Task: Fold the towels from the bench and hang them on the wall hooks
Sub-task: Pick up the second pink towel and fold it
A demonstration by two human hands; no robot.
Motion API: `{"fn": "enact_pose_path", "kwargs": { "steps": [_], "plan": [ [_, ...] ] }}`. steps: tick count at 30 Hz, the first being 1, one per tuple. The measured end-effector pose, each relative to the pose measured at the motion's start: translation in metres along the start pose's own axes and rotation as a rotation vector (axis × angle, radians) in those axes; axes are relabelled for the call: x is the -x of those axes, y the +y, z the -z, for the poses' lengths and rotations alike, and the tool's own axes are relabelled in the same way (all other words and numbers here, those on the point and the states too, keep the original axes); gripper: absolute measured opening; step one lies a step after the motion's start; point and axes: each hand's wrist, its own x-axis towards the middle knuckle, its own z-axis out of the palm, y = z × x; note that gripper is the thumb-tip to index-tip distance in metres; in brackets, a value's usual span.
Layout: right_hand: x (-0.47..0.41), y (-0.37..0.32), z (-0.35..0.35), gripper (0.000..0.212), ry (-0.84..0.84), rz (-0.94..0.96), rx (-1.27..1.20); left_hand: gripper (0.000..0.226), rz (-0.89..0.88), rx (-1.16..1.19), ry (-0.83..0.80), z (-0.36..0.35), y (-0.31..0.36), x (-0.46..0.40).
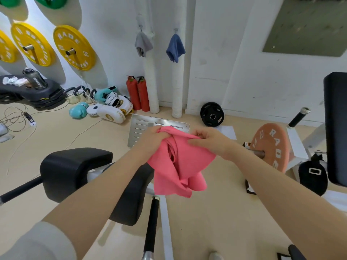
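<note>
White wall [234, 59] filling the top of the view, tan floor [216, 212] spreading across the bottom. Black padded bench [75, 171] low at eight o'clock, a second black pad [336, 128] upright at three o'clock. Yellow weight plates [74, 47] pegged on the wall at ten o'clock, lettered "RADE" above and "FITNESS" below; an orange plate [271, 147] at three o'clock on a bar, also reading "RADE". Dead centre, held in the air above the floor: the pink towel [180, 164], bunched and half opened, long axis running from twelve o'clock down to six, top edge gathered, loose corners hanging toward the bottom. Left hand [154, 137] clenched round the towel's top left corner, fingers curled into the cloth. Right hand [210, 140] pinching the top right edge between thumb and fingers. Up at twelve o'clock, a grey towel [143, 44] and a blue towel [175, 48] hanging side by side from wall hooks [176, 30], apart from each other. Two red extinguishers [138, 94] standing against the wall at eleven o'clock, white boxing pads [109, 110] with gold print too small to read lying just left of them, teal gloves [78, 109] beside. Small black plate [212, 114] leaning on the wall at one o'clock. Dark bottle [35, 78] marked "SPORTS" at nine o'clock.
</note>
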Motion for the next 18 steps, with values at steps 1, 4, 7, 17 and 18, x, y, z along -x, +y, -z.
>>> {"fn": "enact_pose_path", "kwargs": {
  "steps": [1,4,7,17,18],
  "plan": [
    [0.002,-0.001,-0.003,0.003,0.026,-0.012,-0.066,0.011,0.014,0.057,-0.031,0.004,-0.002,0.002],
    [0.005,-0.007,-0.014,0.008,0.163,-0.005,-0.179,0.014,0.064,-0.149,-0.101,0.011,-0.013,0.004],
    [0.007,-0.014,-0.024,0.024,0.239,0.014,-0.242,0.031,0.124,-0.152,-0.163,0.02,-0.016,0.008],
    [0.011,-0.036,-0.051,0.017,0.083,-0.037,-0.059,0.028,-0.348,-0.273,-0.439,0.034,0.006,0.021],
    [0.012,-0.037,-0.049,0.007,0.091,-0.042,-0.035,0.023,-0.351,-0.242,-0.399,0.034,0.005,0.02]
  ]
}}
